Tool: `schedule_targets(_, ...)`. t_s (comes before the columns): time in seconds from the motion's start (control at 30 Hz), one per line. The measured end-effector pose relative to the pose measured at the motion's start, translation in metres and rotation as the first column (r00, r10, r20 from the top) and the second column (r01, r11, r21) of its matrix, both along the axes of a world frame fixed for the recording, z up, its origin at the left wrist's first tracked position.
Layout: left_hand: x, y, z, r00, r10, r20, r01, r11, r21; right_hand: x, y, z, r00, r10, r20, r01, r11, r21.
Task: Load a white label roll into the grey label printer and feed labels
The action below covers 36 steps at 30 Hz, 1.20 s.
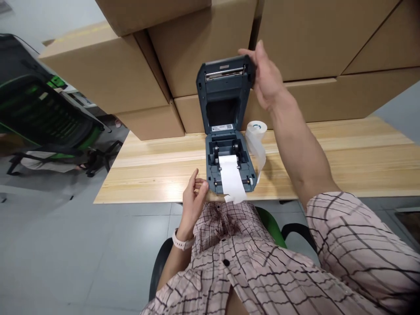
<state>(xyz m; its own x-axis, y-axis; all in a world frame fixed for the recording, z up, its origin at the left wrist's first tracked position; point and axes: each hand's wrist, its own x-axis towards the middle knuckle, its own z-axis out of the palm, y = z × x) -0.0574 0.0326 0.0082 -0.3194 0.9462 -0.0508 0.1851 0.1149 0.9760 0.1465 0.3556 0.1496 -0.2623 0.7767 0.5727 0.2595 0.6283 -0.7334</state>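
A dark grey label printer (212, 168) stands on the table with its lid (226, 89) raised. A white paper strip (231, 177) runs from inside it over the front edge and ends ragged. At the lid's upper right corner is my right hand (267, 76), gripping the edge with some fingers hidden behind it. My left hand (193, 194) is beside the printer's front left corner, index finger stretched, the others loosely bent, thumb at or against the casing. A roll of white labels (256, 127) stands right of the printer, its loose end trailing down.
Large cardboard boxes (210, 52) are stacked along the back of the wooden table (157, 170), close behind the lid. A black and green office chair (42, 113) is at the left, beyond the table's edge. The table's front edge lies just before my lap.
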Motion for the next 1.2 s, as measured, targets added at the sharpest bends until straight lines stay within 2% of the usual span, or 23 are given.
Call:
schedule_targets(0.03,-0.002,-0.002,0.0,1.0,0.014,0.014,-0.014,1.0,0.002,-0.005,0.001,0.001,1.0,0.009,-0.019,-0.01,0.999,-0.044)
schedule_targets(0.1,-0.005,-0.005,0.001,0.997,0.055,0.046,-0.056,0.998,0.013,-0.006,-0.021,-0.001,0.991,-0.009,-0.131,-0.002,0.996,-0.084)
schedule_targets(0.2,-0.007,-0.008,0.004,0.985,0.14,0.1,-0.146,0.987,0.062,0.007,-0.093,-0.015,0.977,0.025,-0.214,-0.025,1.0,0.006)
schedule_targets(0.27,-0.005,-0.008,0.005,0.976,0.182,0.12,-0.194,0.976,0.096,0.018,-0.149,-0.032,0.988,0.091,-0.125,-0.085,0.995,0.05)
schedule_targets(0.33,-0.003,-0.007,0.005,0.975,0.194,0.111,-0.208,0.969,0.131,0.025,-0.194,-0.054,0.993,0.095,-0.066,-0.092,0.995,0.047)
schedule_targets(0.43,0.006,0.005,0.007,0.992,0.129,0.008,-0.127,0.959,0.253,0.027,-0.234,-0.088,0.995,0.08,0.05,-0.081,0.996,0.02)
schedule_targets(0.53,0.018,0.025,0.011,0.993,-0.001,-0.118,0.038,0.949,0.314,0.021,-0.244,-0.109,0.999,0.036,0.04,-0.038,0.998,0.057)
schedule_targets(0.6,0.027,0.037,0.013,0.994,-0.074,-0.086,0.095,0.958,0.272,0.018,-0.244,-0.114,1.0,0.025,0.006,-0.026,0.997,0.069)
schedule_targets(0.77,0.039,0.046,0.016,0.99,-0.11,0.093,0.087,0.972,0.219,0.016,-0.244,-0.115,1.0,0.001,-0.003,0.0,0.999,0.041)
schedule_targets(0.93,0.04,0.045,0.02,0.99,-0.134,0.044,0.12,0.963,0.241,0.015,-0.247,-0.118,0.999,-0.034,0.002,0.034,0.999,0.025)
schedule_targets(1.0,0.04,0.038,0.019,0.995,-0.102,0.02,0.094,0.964,0.248,0.015,-0.247,-0.119,1.0,-0.024,-0.007,0.024,0.999,0.039)
schedule_targets(1.03,0.041,0.031,0.017,0.999,-0.048,0.008,0.044,0.967,0.249,0.015,-0.246,-0.119,1.0,-0.018,-0.01,0.018,0.999,0.044)
schedule_targets(1.1,0.045,0.01,0.011,0.991,0.133,0.0,-0.129,0.958,0.256,0.016,-0.245,-0.119,1.0,-0.009,-0.018,0.01,0.999,0.048)
schedule_targets(1.17,0.05,-0.014,0.003,0.955,0.292,0.058,-0.297,0.922,0.247,0.016,-0.244,-0.119,0.999,0.002,-0.034,0.0,0.999,0.051)
schedule_targets(1.2,0.053,-0.023,-0.001,0.965,0.245,0.094,-0.259,0.947,0.191,0.016,-0.244,-0.119,0.999,0.007,-0.045,-0.004,0.999,0.053)
